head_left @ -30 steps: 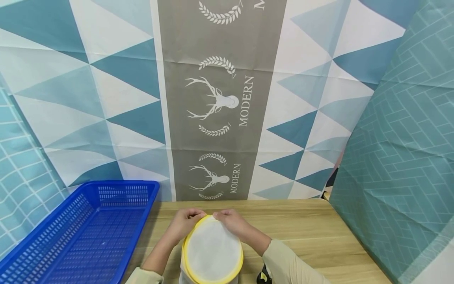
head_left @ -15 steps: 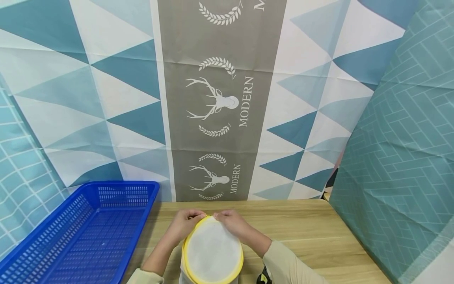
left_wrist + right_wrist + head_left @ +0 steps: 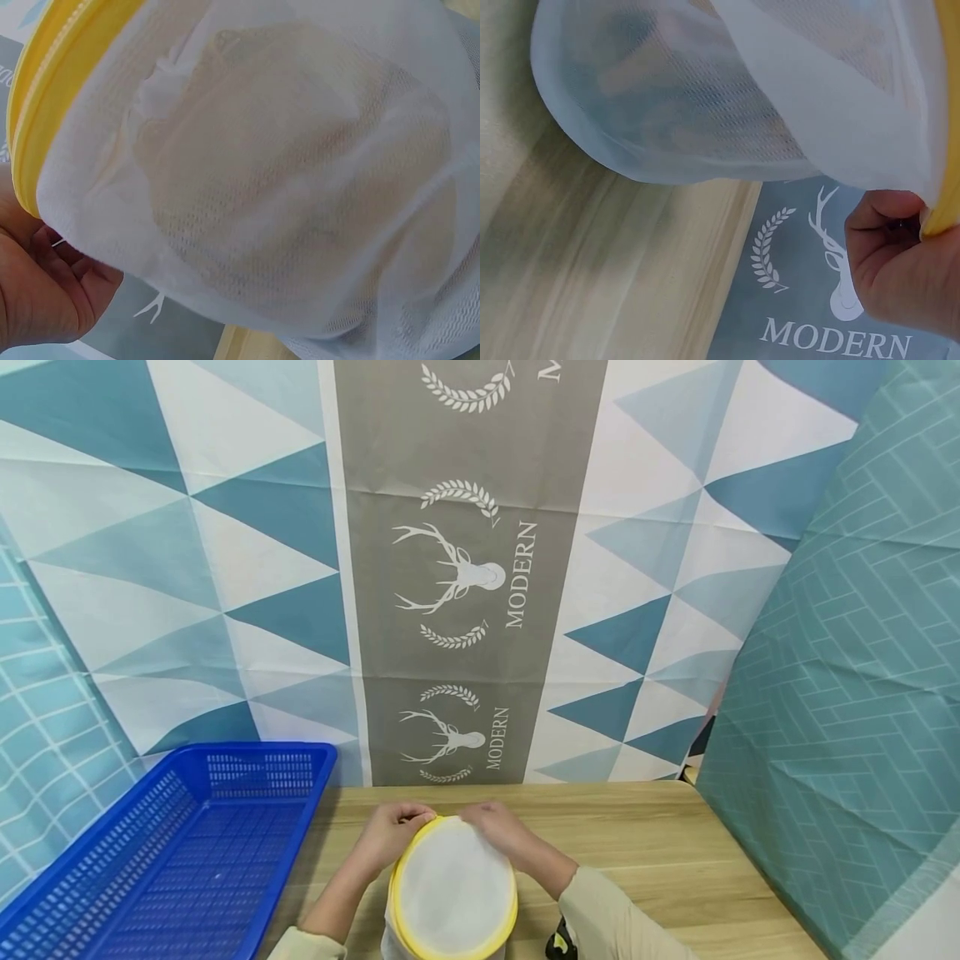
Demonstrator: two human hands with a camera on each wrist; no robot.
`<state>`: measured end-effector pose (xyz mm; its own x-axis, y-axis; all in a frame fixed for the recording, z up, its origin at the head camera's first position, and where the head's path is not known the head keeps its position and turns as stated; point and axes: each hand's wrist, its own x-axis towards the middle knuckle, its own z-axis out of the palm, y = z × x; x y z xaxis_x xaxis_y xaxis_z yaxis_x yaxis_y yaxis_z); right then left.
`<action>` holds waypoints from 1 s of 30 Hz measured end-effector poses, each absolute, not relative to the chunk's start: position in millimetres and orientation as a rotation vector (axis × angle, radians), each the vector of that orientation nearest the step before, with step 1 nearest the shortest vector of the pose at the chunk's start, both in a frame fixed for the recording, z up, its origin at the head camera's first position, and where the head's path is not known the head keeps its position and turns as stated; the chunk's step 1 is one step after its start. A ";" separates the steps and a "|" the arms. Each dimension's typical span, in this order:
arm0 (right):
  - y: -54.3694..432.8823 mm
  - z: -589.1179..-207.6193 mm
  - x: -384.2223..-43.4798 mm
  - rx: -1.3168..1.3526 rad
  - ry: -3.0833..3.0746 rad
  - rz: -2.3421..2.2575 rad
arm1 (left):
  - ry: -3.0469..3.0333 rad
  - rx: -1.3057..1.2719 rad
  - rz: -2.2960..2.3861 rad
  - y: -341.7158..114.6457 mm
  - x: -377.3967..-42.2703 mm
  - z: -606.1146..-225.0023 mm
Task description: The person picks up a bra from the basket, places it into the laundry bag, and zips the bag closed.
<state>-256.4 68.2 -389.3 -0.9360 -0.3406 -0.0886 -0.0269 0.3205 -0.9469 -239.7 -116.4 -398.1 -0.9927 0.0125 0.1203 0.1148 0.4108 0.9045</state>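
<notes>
A round white mesh laundry bag [image 3: 455, 889] with a yellow zippered rim stands at the table's near edge, its flat white end facing up. My left hand [image 3: 393, 837] pinches the far left of the rim; in the left wrist view its curled fingers sit behind the yellow zipper band [image 3: 56, 90]. On the far right of the rim, my right hand [image 3: 501, 837] grips the edge between thumb and fingers. The right wrist view has that hand [image 3: 900, 259] at the yellow trim [image 3: 951, 150]. Through the mesh [image 3: 697, 97], blurred shapes show inside the bag.
A large blue plastic basket [image 3: 303, 852] stands on the left of the wooden table [image 3: 637, 835]. Beside the right sleeve lies a small black thing with a yellow mark [image 3: 559, 943]. Patterned cloths [image 3: 450, 568] hang behind and on both sides.
My right hand has shifted slightly right along the rim, and the bag's top has moved a little right with it. The left hand keeps its place.
</notes>
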 end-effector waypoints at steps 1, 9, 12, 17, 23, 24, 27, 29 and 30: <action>68.1 -388.6 -256.9 -0.346 2.320 -1.647 | -2.561 -0.121 -1.643 -116.2 -239.8 -398.4; 62.7 -384.7 -261.6 -0.476 2.388 -1.526 | -2.575 -0.165 -1.646 -116.4 -239.0 -400.3; 61.2 -383.8 -261.9 -0.519 2.406 -1.484 | -2.575 -0.176 -1.658 -115.9 -238.8 -399.7; 60.9 -382.0 -261.0 -0.554 2.409 -1.450 | -2.578 -0.189 -1.656 -115.0 -239.4 -399.4; 59.9 -382.9 -259.3 -0.523 2.414 -1.475 | -2.561 -0.187 -1.679 -115.4 -240.5 -400.0; 59.8 -383.2 -259.3 -0.519 2.418 -1.478 | -2.557 -0.181 -1.681 -115.5 -240.7 -400.0; 59.6 -383.8 -259.0 -0.509 2.429 -1.484 | -2.551 -0.163 -1.680 -115.9 -241.5 -400.5; 60.0 -383.9 -259.0 -0.510 2.427 -1.493 | -2.550 -0.149 -1.682 -115.8 -242.3 -400.8; 60.2 -384.0 -258.9 -0.514 2.420 -1.500 | -2.549 -0.145 -1.685 -115.6 -242.5 -401.0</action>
